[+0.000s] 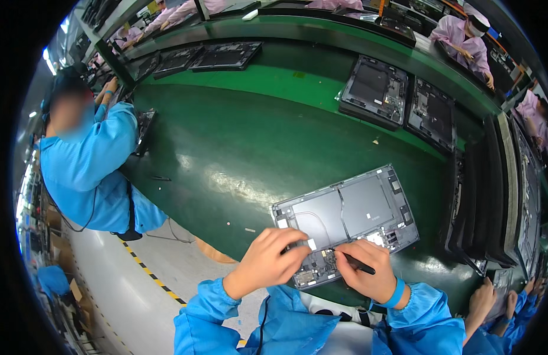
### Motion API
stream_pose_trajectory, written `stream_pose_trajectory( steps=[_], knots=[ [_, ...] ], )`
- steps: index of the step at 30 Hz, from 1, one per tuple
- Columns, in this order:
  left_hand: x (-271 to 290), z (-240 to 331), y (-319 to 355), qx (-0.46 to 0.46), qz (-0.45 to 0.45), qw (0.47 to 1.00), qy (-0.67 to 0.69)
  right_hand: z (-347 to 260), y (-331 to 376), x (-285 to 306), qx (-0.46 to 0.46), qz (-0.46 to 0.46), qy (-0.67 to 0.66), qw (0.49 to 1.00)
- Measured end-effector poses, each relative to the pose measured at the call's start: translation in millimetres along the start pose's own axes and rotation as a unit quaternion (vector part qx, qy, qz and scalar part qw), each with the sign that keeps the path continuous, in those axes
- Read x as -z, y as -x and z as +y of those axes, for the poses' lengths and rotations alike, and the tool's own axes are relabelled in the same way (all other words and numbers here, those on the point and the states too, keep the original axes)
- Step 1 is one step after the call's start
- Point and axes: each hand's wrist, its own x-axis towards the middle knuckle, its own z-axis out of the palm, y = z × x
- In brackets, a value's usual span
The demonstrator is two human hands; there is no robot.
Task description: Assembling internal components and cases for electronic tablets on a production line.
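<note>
An opened grey laptop chassis (368, 204) lies tilted on the green table in front of me, its inside facing up, with a circuit board (321, 265) along the near edge. My right hand (371, 269) is closed round a slim black pen-like tool (361, 264), its tip end over the board; whether it touches cannot be told. At the near left side of the chassis my left hand (271, 260) has its fingers curled together above the board. Anything pinched in them is hidden. A thin cable (315, 219) curves across the chassis beyond my fingers.
Close by on the right stands a row of upright dark panels (484, 189). Two more opened chassis (374, 92) sit at the far right, others (227, 56) at the far left. Tweezers (160, 178) lie at the left edge. A co-worker in blue (91, 160) sits left.
</note>
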Motion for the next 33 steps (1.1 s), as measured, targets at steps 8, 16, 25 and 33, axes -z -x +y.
stream_pose_trajectory(
  steps=[8, 16, 25, 33],
  knots=[
    [4.9, -15.6, 37.0, -0.149, -0.042, 0.988, -0.026, 0.6, -4.5, 2.5, -0.031, -0.031, -0.024, 0.999],
    [14.5, -35.7, 17.6, -0.185, -0.091, 0.978, 0.035, -5.4, -12.8, 2.8, -0.045, -0.037, 0.005, 0.998],
    [14.3, -36.1, 8.6, -0.103, -0.091, 0.978, 0.155, -15.8, -79.2, 3.3, 0.084, -0.043, 0.073, 0.993],
    [33.7, -67.1, -9.3, -0.114, -0.042, 0.992, -0.016, 17.6, -95.0, -30.7, 0.11, -0.129, 0.074, 0.983]
  ],
)
